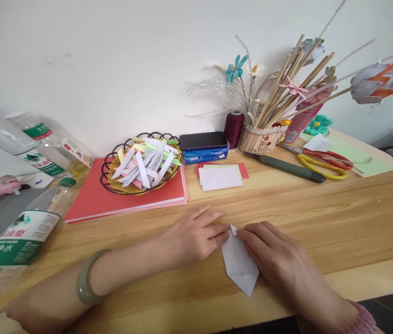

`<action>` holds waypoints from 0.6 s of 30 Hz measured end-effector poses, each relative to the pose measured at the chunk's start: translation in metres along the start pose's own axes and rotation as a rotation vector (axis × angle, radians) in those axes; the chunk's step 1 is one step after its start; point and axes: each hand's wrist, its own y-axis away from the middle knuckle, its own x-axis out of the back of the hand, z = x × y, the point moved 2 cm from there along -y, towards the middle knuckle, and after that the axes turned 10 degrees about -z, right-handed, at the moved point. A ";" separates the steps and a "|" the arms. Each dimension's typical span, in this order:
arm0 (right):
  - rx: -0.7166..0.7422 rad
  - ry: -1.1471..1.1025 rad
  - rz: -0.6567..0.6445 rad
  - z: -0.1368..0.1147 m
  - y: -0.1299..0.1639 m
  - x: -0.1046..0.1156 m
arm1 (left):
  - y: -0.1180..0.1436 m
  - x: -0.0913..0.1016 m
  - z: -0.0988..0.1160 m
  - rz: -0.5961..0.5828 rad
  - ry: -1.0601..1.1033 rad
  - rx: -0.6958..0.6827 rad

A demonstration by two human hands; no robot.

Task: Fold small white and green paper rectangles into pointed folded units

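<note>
A small white sheet of paper (pixel 240 264) lies on the table in front of me, its lower end folded to a point and a small flap turned over at its upper end. My left hand (pixel 199 234) reaches in from the left, thumb and forefinger gripping the paper's upper left edge while the other fingers stretch out. On the opposite side, my right hand (pixel 275 248) has its fingers closed together on the upper right edge by the flap. Its thumb is mostly hidden.
Behind my hands, a basket of folded paper strips (pixel 144 164) sits on red paper (pixel 92 190). White cards (pixel 220 178) lie near a phone (pixel 203 140) on a blue pack. Scissors (pixel 321 164) and a dark green-handled tool (pixel 288 168) lie right; plastic bottles (pixel 19 236) lie left.
</note>
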 end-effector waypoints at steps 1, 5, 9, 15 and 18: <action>0.017 0.011 -0.002 -0.001 0.000 0.001 | 0.000 0.001 0.000 0.004 0.011 0.004; 0.054 0.066 -0.015 -0.004 -0.002 0.003 | -0.003 0.007 0.001 0.031 0.056 0.046; 0.080 0.109 -0.013 -0.004 -0.001 0.002 | -0.007 0.005 0.004 0.088 0.073 0.103; 0.120 0.156 -0.005 -0.005 -0.001 0.002 | -0.008 -0.001 0.005 0.145 0.082 0.111; 0.126 0.172 0.003 -0.006 0.000 0.003 | -0.008 -0.001 0.006 0.165 0.084 0.087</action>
